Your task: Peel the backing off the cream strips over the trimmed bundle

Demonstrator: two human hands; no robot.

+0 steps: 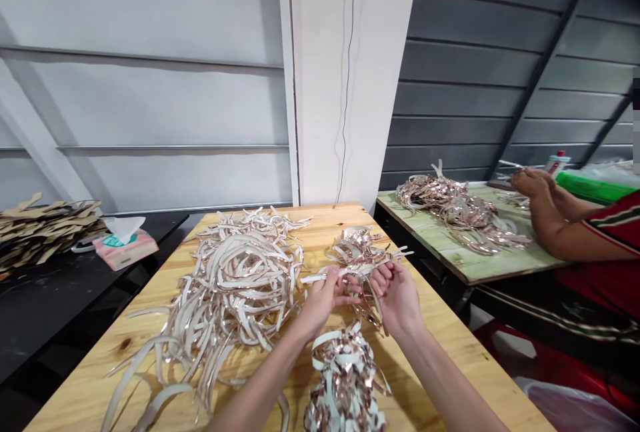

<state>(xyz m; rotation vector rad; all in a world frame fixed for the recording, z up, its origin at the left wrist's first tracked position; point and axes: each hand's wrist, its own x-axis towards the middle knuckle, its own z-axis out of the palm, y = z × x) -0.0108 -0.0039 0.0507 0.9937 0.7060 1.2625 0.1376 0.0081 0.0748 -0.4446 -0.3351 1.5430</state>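
My left hand (327, 297) pinches a narrow strip (313, 279), white on the side I see, whose end sticks out to the left past the thumb. Beside it, my right hand (400, 295) has its fingers curled in, and a thin rose-gold strip (379, 312) hangs from them. Just beyond both hands lies a small pile of shiny strips (356, 245). Nearer to me, between my forearms, is a heap of crinkled white and rose-gold pieces (345, 382). To the left spreads a large tangle of long white-backed strips (240, 279).
A pink tissue pack (127, 251) and a stack of brown strips (43, 232) rest on a black table at left. At right, a co-worker's hands (535, 185) are over another table (480, 265) with similar shiny strips (457, 209). A wall and pillar (320, 85) stand behind.
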